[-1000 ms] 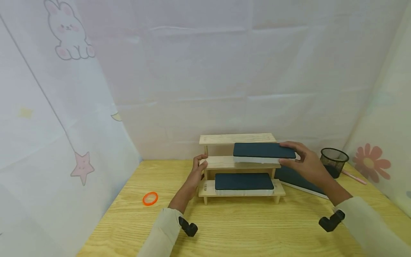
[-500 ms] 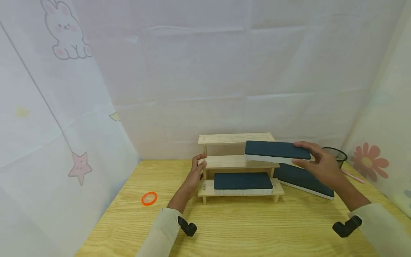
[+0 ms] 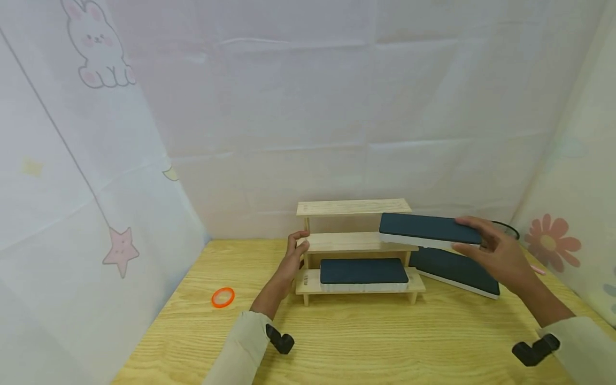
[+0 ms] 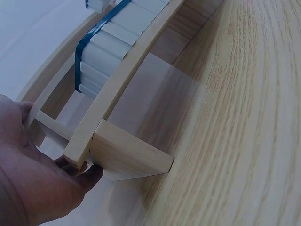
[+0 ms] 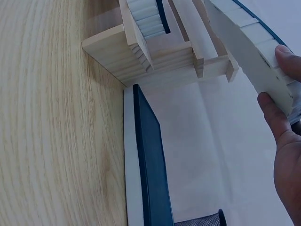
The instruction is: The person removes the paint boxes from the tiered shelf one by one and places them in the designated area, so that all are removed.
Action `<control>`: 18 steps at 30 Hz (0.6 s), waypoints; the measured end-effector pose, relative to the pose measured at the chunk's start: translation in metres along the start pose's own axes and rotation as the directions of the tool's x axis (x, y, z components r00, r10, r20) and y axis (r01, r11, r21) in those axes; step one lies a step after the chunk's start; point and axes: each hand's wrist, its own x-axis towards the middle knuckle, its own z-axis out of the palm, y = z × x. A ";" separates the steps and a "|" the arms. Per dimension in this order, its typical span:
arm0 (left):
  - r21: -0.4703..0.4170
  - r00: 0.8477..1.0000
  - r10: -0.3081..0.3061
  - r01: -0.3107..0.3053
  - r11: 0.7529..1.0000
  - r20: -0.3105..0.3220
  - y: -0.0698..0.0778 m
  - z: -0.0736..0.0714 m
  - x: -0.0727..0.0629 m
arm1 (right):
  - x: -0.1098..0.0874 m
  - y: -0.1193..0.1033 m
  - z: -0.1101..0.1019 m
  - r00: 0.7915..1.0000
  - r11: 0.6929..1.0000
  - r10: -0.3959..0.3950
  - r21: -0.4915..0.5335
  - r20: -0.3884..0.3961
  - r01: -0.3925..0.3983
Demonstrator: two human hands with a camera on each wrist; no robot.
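Note:
A three-tier wooden shelf (image 3: 358, 242) stands on the table, and my left hand (image 3: 292, 262) grips its left end, fingers round the boards. My right hand (image 3: 500, 254) pinches the right end of a long white box with a dark blue top (image 3: 428, 229), thumb below and fingers above. That box is raised, overlapping the right part of the middle tier in the head view. In the right wrist view, its pale underside (image 5: 256, 70) shows beside the shelf. A second blue-topped white box (image 3: 364, 271) lies on the lowest tier.
Right of the shelf, a third blue-topped box (image 3: 454, 270) lies slantwise on the table (image 3: 356, 342). Behind my right hand is a black mesh cup (image 5: 202, 220), partly hidden, with a pink stick (image 3: 537, 270) near it. An orange ring (image 3: 223, 297) lies at left.
My right hand has carried the blue-topped box to the right, from in front of the middle tier to partly past the shelf's right end. The left hand stays on the shelf.

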 end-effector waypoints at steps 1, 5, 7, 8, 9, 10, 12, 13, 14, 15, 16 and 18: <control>0.001 1.000 0.003 -0.003 1.000 0.001 0.000 0.000 0.000 | -0.002 0.001 -0.002 1.000 1.000 0.009 0.002 0.004 -0.009; 0.001 1.000 0.015 -0.015 1.000 0.006 0.000 0.000 -0.001 | -0.007 0.007 -0.008 0.998 0.999 0.052 -0.012 0.027 -0.051; 0.001 1.000 0.012 -0.012 1.000 0.005 -0.001 0.000 -0.001 | -0.010 0.008 -0.011 0.997 0.998 0.067 -0.013 0.034 -0.067; 0.001 1.000 0.012 -0.012 1.000 0.005 -0.001 0.000 -0.001 | -0.011 0.009 -0.012 0.997 0.998 0.065 -0.009 0.033 -0.065; -0.001 1.000 0.012 -0.012 1.000 0.006 -0.002 0.000 -0.001 | -0.012 0.009 -0.014 0.998 0.998 0.062 -0.002 0.029 -0.062; -0.001 1.000 0.009 -0.009 1.000 0.004 -0.002 0.000 -0.001 | -0.014 0.010 -0.015 0.999 0.999 0.053 0.001 0.015 -0.053; 0.001 1.000 0.008 -0.008 1.000 0.001 -0.003 0.000 -0.001 | -0.017 0.012 -0.017 1.000 1.000 0.021 0.009 -0.016 -0.021; 0.000 1.000 0.008 -0.008 1.000 -0.001 -0.003 0.000 0.000 | -0.019 0.014 -0.019 0.999 1.000 0.009 0.008 -0.031 -0.009; 0.000 1.000 0.010 -0.010 1.000 -0.001 -0.003 0.000 0.000 | -0.020 0.015 -0.020 0.999 1.000 -0.002 0.001 -0.045 0.002; -0.001 1.000 0.013 -0.013 1.000 0.000 -0.003 0.000 0.000 | -0.022 0.017 -0.021 0.998 1.000 -0.009 -0.008 -0.055 0.009; 0.001 1.000 0.014 -0.014 1.000 -0.001 -0.003 0.000 0.000 | -0.024 0.018 -0.023 0.998 1.000 -0.014 -0.015 -0.064 0.013; 0.003 1.000 0.018 -0.018 1.000 0.000 -0.002 0.000 0.000 | -0.027 0.019 -0.025 0.998 1.000 -0.017 -0.014 -0.066 0.016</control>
